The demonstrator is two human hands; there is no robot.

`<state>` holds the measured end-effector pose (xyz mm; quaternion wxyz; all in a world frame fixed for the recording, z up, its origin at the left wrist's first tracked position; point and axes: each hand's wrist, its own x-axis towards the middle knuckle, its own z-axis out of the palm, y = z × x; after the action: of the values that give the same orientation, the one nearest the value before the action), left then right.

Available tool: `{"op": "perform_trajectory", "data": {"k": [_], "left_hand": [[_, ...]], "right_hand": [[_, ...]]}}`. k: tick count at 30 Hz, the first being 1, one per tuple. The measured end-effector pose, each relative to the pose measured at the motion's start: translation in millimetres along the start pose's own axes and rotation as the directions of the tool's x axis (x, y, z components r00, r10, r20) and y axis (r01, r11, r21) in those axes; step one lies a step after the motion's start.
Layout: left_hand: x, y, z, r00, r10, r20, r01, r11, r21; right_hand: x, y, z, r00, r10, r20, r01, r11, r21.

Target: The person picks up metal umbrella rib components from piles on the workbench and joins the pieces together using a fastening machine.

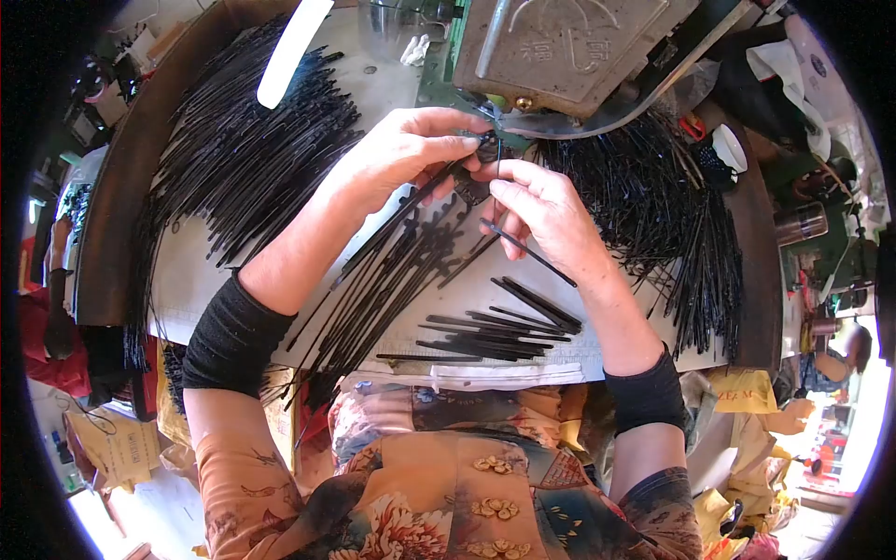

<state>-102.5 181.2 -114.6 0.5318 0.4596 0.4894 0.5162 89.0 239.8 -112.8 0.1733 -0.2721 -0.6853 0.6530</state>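
My left hand (397, 154) pinches the end of a long, thin black strip (397, 217) just under the machine head (569, 56). Close beside it, my right hand (551, 210) is closed with a short black strip (534, 254) slanting down from its fingers. Thumb and forefinger of that hand meet at the dark working point of the machine, where finer parts are hard to make out. Below the hands, several long black strips (369, 294) lie fanned on the white table (224, 271). Shorter black strips (499, 331) are gathered near the front edge.
A large heap of black strips (252, 140) covers the left side, and another heap (644, 196) the right. A brown raised rim (103, 233) curves around the table. A bright lamp tube (294, 51) hangs at upper left. Another person (840, 359) is at far right.
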Motion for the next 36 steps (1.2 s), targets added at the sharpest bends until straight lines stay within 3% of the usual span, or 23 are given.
{"op": "perform_trajectory", "data": {"k": [17, 23, 27, 30, 36], "left_hand": [[1, 0, 0, 1.0, 0.004, -0.006, -0.004, 0.999, 0.035], [0, 1, 2, 0.998, -0.016, -0.056, 0.022, 0.994, 0.106], [-2, 9, 0, 0.988, -0.144, -0.051, 0.149, 0.982, 0.119], [-2, 7, 1, 0.987, -0.161, -0.025, 0.162, 0.986, 0.04], [-9, 15, 5, 0.991, -0.116, -0.067, 0.127, 0.972, 0.198]], "right_hand": [[-2, -1, 3, 1.0, 0.027, 0.005, -0.027, 0.996, 0.088], [0, 1, 0, 1.0, 0.013, 0.025, -0.012, 1.0, -0.017], [1, 1, -4, 0.997, 0.035, 0.064, -0.04, 0.996, 0.077], [2, 2, -7, 0.993, 0.043, 0.107, -0.062, 0.982, 0.181], [3, 1, -4, 0.976, 0.136, 0.171, -0.166, 0.97, 0.179]]}}
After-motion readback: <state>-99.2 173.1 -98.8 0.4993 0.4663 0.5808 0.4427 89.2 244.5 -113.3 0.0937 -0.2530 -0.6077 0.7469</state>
